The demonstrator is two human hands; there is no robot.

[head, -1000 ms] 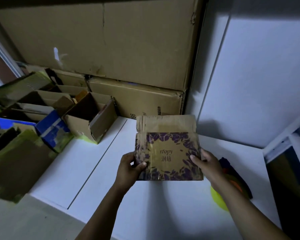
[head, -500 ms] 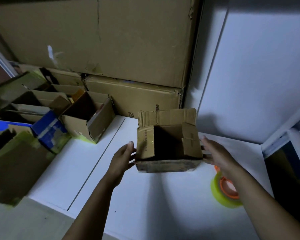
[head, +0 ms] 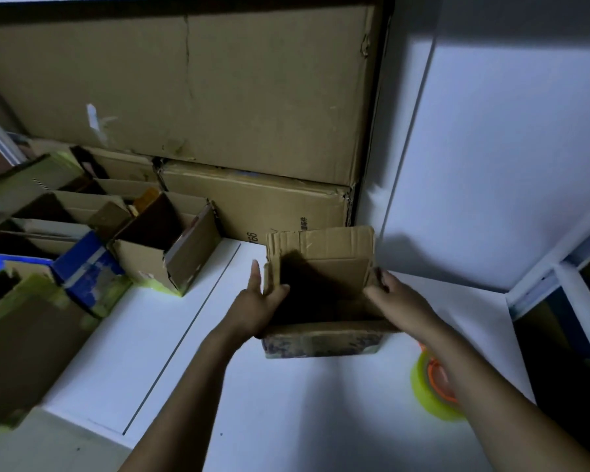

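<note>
A small open cardboard box [head: 321,343] with a purple pattern on its front wall stands on the white table [head: 286,420], opening upward, back flap raised. My left hand [head: 252,310] grips the box's left flap, thumb inside the box and fingers along the outside. On the other side, my right hand [head: 401,301] has its fingers curled over the right flap. The inside of the box is dark and its contents cannot be made out.
A yellow-green tape roll with an orange core [head: 430,393] lies right of the box, partly behind my right forearm. Several open cartons [head: 164,260] and a blue box [head: 86,267] crowd the left. Large cartons [head: 218,97] are stacked at the back, with a white wall on the right.
The box was held tipped with its patterned face toward me, then set down opening upward. Both hands let go briefly and now grip the side flaps.
</note>
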